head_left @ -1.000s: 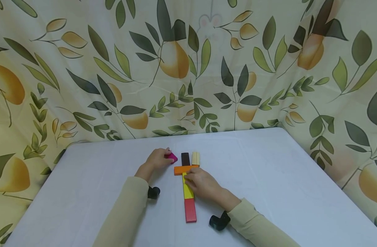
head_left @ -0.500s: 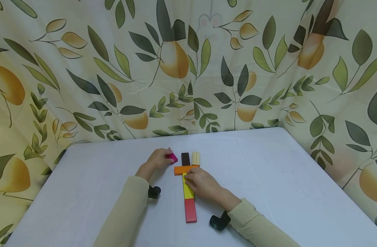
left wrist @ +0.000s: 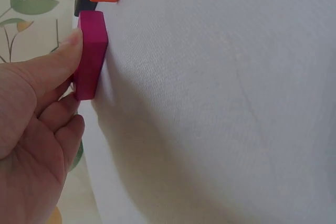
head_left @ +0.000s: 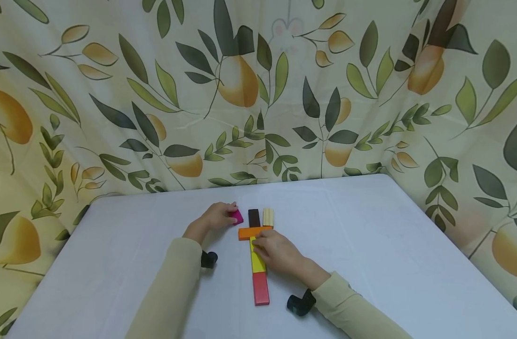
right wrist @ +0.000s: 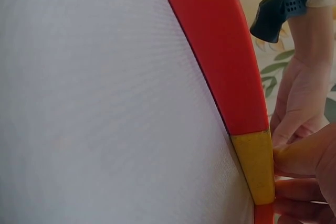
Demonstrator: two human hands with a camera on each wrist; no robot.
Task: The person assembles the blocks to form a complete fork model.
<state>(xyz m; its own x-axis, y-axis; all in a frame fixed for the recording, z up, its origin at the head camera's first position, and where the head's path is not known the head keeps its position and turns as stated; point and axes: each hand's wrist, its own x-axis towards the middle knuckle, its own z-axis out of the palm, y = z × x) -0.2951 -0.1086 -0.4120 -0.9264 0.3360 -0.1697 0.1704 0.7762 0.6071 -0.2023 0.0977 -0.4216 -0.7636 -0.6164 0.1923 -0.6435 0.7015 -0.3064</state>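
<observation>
My left hand (head_left: 213,217) pinches a small magenta block (head_left: 238,217) between thumb and fingers, left of a dark block (head_left: 254,218). In the left wrist view, the magenta block (left wrist: 93,51) has an angled outline and stands close to the white surface; whether it touches cannot be told. Loosely bent, the fingers of my right hand (head_left: 281,254) rest on the top of a yellow block (head_left: 258,263), partly covering it. A red block (head_left: 261,289) adjoins the yellow one's near end. Across its far end lies an orange block (head_left: 247,234), its right part behind my fingers.
Beyond the orange block, a cream block (head_left: 268,217) stands beside the dark one with a gap between them. All lie on a white-covered table (head_left: 360,226). A fruit-and-leaf patterned curtain (head_left: 237,141) hangs along the back and sides. Each wrist carries a black camera (head_left: 301,303).
My left hand and wrist have shifted very slightly left and away, and the magenta block has turned a little in its fingers. The right hand and the other blocks hold their positions.
</observation>
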